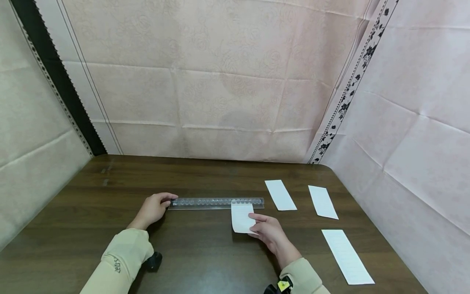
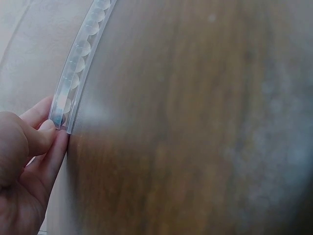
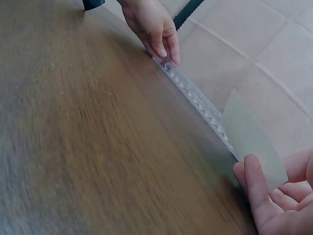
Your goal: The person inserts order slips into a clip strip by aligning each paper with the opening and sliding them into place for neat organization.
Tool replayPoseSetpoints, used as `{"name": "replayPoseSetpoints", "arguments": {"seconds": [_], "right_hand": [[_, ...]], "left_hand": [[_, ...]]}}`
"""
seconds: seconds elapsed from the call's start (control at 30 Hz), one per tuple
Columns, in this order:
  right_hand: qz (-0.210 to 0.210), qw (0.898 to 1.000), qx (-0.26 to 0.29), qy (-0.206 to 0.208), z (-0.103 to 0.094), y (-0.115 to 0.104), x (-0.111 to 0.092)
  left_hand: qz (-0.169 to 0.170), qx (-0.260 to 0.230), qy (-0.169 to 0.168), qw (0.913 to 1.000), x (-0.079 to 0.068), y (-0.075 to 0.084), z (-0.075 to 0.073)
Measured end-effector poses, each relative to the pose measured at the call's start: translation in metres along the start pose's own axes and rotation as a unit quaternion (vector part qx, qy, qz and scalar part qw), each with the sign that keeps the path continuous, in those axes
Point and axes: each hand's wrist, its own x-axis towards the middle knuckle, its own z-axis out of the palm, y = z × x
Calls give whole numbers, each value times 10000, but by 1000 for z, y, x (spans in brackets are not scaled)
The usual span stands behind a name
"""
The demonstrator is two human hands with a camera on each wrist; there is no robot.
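My left hand (image 1: 152, 209) pinches the left end of a clear plastic ruler (image 1: 205, 203) between thumb and fingers. A row of rounded, wavy shapes runs along the ruler, plain in the left wrist view, where the hand (image 2: 27, 152) grips its near end. Between the thumb and fingers of my right hand (image 1: 269, 232) is a small white paper slip (image 1: 241, 218). Its top edge overlaps the ruler toward the right end in the head view. Seen from the right wrist, the slip (image 3: 252, 139) stands tilted up from the dark wooden table, beside the ruler.
Two white paper slips lie at the back right, one nearer the middle (image 1: 280, 195) and one farther right (image 1: 323, 202). A longer white strip (image 1: 347, 257) lies closer on the right. The brown wooden table (image 1: 198, 261) meets pale patterned cloth (image 1: 227, 90) at the back and sides.
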Motion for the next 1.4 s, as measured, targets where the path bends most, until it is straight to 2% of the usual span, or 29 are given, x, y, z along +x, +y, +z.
{"name": "replayPoseSetpoints", "arguments": {"seconds": [0.73,1.4], "right_hand": [[-33,9997,-9,221,-15,1,2],[-129,9998,-105,116,-26,1,3]], "left_hand": [[30,12,31,10000,-1,1,0],[-56,64,-9,10000,-3,4,0]]}}
